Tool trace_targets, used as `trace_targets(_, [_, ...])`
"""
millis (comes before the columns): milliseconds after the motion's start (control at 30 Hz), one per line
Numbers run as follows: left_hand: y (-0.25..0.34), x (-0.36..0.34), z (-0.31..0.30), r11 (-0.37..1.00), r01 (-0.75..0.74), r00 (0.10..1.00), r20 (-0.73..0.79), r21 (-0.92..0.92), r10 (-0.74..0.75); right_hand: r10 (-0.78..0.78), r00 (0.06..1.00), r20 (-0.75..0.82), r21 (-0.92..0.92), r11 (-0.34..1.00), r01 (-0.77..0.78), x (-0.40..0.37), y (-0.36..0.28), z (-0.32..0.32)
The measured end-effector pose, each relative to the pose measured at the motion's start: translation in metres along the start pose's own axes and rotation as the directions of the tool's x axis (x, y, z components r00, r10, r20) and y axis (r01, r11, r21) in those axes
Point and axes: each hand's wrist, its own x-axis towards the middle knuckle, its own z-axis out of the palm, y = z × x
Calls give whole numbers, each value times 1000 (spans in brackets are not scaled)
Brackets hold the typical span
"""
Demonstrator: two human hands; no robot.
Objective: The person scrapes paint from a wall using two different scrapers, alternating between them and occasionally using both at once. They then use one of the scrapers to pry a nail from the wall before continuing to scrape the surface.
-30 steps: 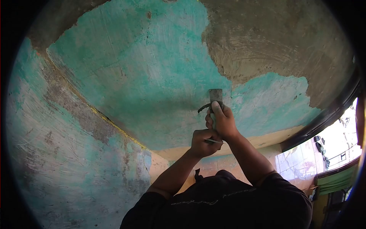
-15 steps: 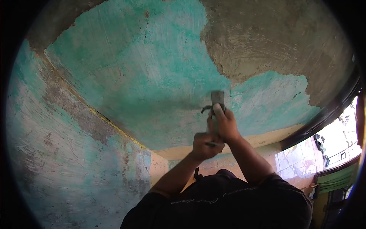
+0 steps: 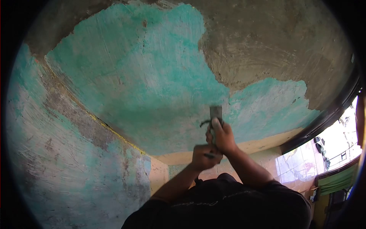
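Observation:
My right hand (image 3: 224, 136) is closed round the upper part of a flat-bladed hand tool (image 3: 215, 111), thumb lying along the base of the blade. A dark curved hook sticks out at the tool's left side. Lower down, my left hand (image 3: 204, 157) is wrapped round the lower part, where a short greyish piece shows past its fingers. The squared blade points up the wall, overlapping the turquoise paint (image 3: 164, 91) below the ragged edge of a bare patch. I cannot tell the tool's exact kind.
Bare grey-brown plaster (image 3: 263, 42) spreads over the upper right. A side wall (image 3: 76, 164) with worn blue-green paint meets this wall at a yellowish corner seam (image 3: 114, 131). At right are a dark frame edge (image 3: 320, 122), shiny floor tiles (image 3: 299, 164) and a green cloth (image 3: 335, 183).
Both hands and the tool have moved lower in view, the blade now farther below the bare patch's edge. The view itself has also shifted slightly. Both grips look the same.

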Motion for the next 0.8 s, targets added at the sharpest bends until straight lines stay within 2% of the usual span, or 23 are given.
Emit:
trace_targets(33, [2, -4, 1, 999, -42, 999, -5, 18, 42, -10, 1000, 18, -3, 1000, 10, 1, 0, -1])
trace_targets(133, [11, 13, -3, 999, 31, 999, 37, 23, -32, -20, 1000, 12, -42, 999, 21, 0, -14, 2])
trace_targets(200, [15, 21, -10, 996, 47, 990, 125, 79, -57, 74, 997, -9, 85, 994, -73, 0, -16, 2])
trace_targets(267, [8, 20, -9, 994, 46, 992, 114, 95, -57, 78, 997, -21, 157, 985, -74, 5, -14, 0])
trace_targets(400, [-10, -14, -4, 995, 43, 996, 75, 92, -50, 76, 997, 10, 68, 995, -77, -7, 11, -6])
trace_targets(500, [-18, -21, -7, 993, -68, 996, 64, 97, 62, 53, 997, 57, 28, 998, -55, -8, 21, -8])
trace_targets(600, [-4, 13, -10, 988, 112, 989, 104, -106, -101, 61, 998, -9, 51, 997, -61, 8, -8, 4])
trace_targets(700, [-14, 12, -8, 996, 82, 988, 131, -22, -78, 6, 1000, -3, -19, 1000, -6, 13, 2, -7])
trace_targets(800, [-21, -7, -2, 988, 146, 985, 99, -51, -141, 22, 1000, -15, 10, 1000, -22, 0, 13, -10])
